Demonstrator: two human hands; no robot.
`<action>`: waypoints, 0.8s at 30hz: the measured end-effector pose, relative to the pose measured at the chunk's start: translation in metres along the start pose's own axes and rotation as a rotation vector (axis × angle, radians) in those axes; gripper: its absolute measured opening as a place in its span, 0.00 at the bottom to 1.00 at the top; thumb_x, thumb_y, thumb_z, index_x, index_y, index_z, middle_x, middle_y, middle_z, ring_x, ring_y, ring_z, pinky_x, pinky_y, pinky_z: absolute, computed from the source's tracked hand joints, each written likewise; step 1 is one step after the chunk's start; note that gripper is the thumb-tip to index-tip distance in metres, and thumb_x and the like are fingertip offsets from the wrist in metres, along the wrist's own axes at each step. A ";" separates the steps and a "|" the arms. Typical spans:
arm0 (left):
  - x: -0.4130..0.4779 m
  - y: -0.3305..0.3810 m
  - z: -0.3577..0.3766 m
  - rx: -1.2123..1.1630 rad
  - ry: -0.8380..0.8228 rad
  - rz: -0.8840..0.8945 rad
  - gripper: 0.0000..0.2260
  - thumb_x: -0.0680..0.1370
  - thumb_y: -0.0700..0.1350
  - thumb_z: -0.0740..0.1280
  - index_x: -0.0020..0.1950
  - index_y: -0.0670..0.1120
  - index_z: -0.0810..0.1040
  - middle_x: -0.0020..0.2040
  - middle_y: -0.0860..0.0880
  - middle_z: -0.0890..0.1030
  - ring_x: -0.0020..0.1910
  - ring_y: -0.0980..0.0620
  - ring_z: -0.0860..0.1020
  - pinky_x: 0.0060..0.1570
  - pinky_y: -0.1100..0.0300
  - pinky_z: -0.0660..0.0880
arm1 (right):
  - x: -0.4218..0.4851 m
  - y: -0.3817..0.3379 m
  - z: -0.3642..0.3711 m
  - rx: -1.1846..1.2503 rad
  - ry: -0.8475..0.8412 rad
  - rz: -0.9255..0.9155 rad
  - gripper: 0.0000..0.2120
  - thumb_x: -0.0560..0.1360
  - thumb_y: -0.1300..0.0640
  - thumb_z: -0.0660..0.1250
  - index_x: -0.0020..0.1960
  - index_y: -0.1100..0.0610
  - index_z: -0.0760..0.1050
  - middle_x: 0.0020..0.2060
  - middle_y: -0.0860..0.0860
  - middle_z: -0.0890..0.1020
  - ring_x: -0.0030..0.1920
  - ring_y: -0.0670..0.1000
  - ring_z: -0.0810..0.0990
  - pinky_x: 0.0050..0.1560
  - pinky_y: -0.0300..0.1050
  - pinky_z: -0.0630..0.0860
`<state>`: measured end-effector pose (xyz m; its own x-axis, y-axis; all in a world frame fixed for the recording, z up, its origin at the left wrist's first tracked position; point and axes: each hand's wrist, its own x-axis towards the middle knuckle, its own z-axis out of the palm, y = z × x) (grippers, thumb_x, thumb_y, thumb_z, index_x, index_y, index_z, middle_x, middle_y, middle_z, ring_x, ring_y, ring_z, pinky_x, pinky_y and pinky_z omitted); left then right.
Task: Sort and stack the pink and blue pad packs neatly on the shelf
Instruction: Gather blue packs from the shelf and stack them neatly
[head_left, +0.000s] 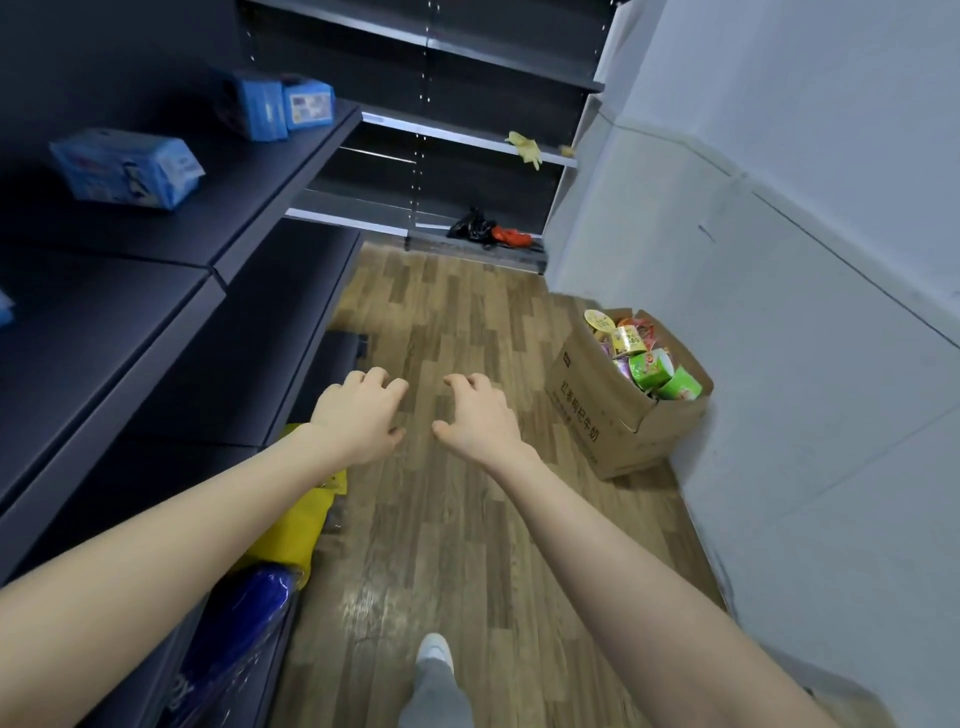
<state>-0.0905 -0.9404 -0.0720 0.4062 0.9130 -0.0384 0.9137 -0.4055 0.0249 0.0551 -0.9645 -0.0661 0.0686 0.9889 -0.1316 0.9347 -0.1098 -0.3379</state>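
Dark shelving (156, 291) lines our left, above a wood floor (441, 545). Our left hand (358, 415) and right hand (480, 421) hover over the floor, fingers loosely curled and holding nothing, probably free to fetch more stock. One blue pad pack (127, 169) lies flat on the shelf. Two upright blue packs (280, 106) stand farther along, well apart from it, so nothing is stacked yet. We see no pink packs. A yellow bag (301, 525) sits below our left arm, possibly the supply.

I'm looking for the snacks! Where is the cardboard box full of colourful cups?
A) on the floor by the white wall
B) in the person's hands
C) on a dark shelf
A: the cardboard box stands on the wooden floor beside the white wall, and the left hand and right hand hold nothing.
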 end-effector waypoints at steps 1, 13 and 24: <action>0.012 0.000 -0.001 -0.001 0.002 0.002 0.23 0.78 0.54 0.61 0.71 0.48 0.63 0.68 0.45 0.66 0.66 0.43 0.67 0.55 0.52 0.72 | 0.012 0.003 -0.003 -0.005 0.001 -0.006 0.28 0.75 0.52 0.64 0.73 0.54 0.60 0.70 0.56 0.63 0.69 0.60 0.63 0.66 0.56 0.66; 0.165 -0.007 -0.011 -0.024 -0.033 -0.067 0.24 0.77 0.54 0.61 0.71 0.48 0.63 0.68 0.46 0.66 0.66 0.44 0.66 0.57 0.51 0.72 | 0.170 0.040 -0.052 -0.025 -0.010 -0.110 0.26 0.76 0.54 0.63 0.72 0.55 0.60 0.68 0.56 0.64 0.67 0.60 0.65 0.63 0.55 0.68; 0.226 -0.039 -0.032 -0.070 -0.008 -0.238 0.26 0.77 0.52 0.62 0.73 0.49 0.60 0.70 0.46 0.64 0.68 0.43 0.65 0.59 0.51 0.71 | 0.262 0.023 -0.070 -0.011 -0.054 -0.267 0.26 0.76 0.53 0.63 0.71 0.56 0.61 0.68 0.57 0.63 0.66 0.61 0.66 0.63 0.55 0.69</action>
<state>-0.0342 -0.7170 -0.0493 0.1799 0.9819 -0.0595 0.9811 -0.1746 0.0838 0.1192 -0.7009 -0.0428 -0.1994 0.9759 -0.0891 0.9209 0.1555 -0.3575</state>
